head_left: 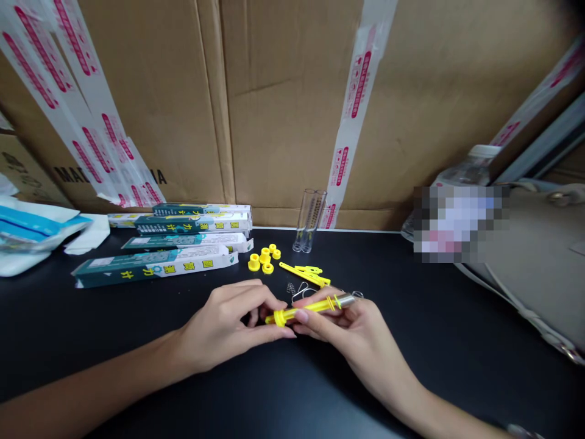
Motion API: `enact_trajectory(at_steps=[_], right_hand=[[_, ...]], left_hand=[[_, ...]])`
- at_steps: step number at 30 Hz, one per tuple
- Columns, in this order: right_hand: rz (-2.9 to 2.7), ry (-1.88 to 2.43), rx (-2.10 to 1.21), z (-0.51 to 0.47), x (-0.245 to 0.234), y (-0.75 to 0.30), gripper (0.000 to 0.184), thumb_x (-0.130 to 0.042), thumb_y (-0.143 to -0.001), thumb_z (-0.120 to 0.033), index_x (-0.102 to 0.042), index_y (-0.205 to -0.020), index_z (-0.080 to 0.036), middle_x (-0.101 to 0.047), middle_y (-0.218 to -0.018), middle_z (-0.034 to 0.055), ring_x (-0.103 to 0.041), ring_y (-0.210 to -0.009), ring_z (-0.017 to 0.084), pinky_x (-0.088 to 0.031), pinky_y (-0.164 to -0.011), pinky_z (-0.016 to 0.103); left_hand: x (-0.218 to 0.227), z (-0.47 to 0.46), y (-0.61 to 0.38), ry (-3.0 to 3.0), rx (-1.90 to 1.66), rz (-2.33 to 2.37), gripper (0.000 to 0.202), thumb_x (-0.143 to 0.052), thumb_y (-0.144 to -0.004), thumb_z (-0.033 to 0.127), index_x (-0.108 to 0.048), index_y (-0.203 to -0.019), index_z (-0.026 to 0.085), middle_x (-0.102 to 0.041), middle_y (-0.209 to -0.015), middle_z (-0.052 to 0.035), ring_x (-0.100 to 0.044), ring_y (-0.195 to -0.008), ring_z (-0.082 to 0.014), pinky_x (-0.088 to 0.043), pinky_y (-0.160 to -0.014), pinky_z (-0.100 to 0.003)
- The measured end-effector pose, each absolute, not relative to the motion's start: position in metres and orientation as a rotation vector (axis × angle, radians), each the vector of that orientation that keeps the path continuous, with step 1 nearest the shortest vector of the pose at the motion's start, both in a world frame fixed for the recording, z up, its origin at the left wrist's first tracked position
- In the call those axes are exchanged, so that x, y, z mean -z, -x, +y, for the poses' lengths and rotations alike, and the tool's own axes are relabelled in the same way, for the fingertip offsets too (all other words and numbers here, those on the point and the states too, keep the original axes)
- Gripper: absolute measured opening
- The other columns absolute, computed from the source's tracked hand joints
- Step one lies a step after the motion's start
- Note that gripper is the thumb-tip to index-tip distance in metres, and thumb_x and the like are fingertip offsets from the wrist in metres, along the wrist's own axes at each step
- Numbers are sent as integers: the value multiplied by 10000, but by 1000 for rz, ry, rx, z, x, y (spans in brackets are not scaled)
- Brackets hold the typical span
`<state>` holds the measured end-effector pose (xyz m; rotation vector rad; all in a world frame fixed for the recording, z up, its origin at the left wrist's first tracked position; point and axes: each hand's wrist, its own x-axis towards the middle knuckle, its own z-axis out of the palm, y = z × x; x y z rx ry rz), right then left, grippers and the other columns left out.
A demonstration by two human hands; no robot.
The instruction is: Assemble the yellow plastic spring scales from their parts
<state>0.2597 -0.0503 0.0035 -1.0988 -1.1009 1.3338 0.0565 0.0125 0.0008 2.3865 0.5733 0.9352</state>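
Note:
My right hand [359,326] is closed around a thin yellow plastic rod [315,307], thumb along its near side. A silvery metal piece [346,300], perhaps a coiled spring, sits at the rod's right end. Around the rod's left end is a yellow ring-shaped cap [279,317], which the fingers of my left hand [237,314] pinch. Just beyond my hands lie flat yellow plastic strips [305,274], a small spring [290,288] and bent wire hooks [300,292]. Several loose yellow caps [265,256] are grouped farther back.
Clear tubes [309,219] stand upright near the cardboard wall [283,110]. Several slim printed boxes [155,268] lie at the left, with plastic packaging [36,231] beyond them. A plastic bottle [475,164] and a grey bag [534,262] occupy the right of the black table [292,396].

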Motion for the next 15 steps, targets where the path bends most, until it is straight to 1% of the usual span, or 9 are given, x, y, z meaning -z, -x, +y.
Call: enact_trajectory(at_steps=[3, 8, 11, 15], right_hand=[[-1105, 1077, -1390, -49, -3, -259, 260, -855, -719, -400, -781, -808, -168, -772, -826, 45, -761, -783, 197, -630, -781, 279], [-988, 1001, -1479, -48, -1, -259, 300, -800, -794, -420, -742, -910, -149, -766, -850, 58, -760, -841, 211, -633, -850, 362], [-976, 1002, -1448, -48, 0, -260, 336, -791, -803, -436, -731, -951, -141, -757, -864, 65, -759, -815, 210, -640, -816, 363], [-985, 994, -1434, -46, 0, -260, 331, -783, -812, -439, -716, -935, -140, -746, -802, 53, -742, -688, 171, -633, -701, 296]], left_hand=[[-2, 13, -57, -2377, -930, 588, 156, -781, -832, 228, -676, -915, 147, -640, -798, 0, -526, -585, -82, -476, -555, -194], [-7, 12, -62, -2344, -917, 663, 144, -760, -848, 244, -676, -936, 167, -619, -750, 31, -545, -591, -83, -468, -547, -181], [-8, 11, -63, -2330, -910, 680, 158, -760, -846, 248, -670, -953, 174, -630, -763, 36, -543, -585, -79, -472, -544, -175], [-6, 12, -62, -2329, -881, 692, 157, -749, -855, 252, -674, -976, 185, -642, -794, 36, -528, -577, -72, -472, -546, -170]])
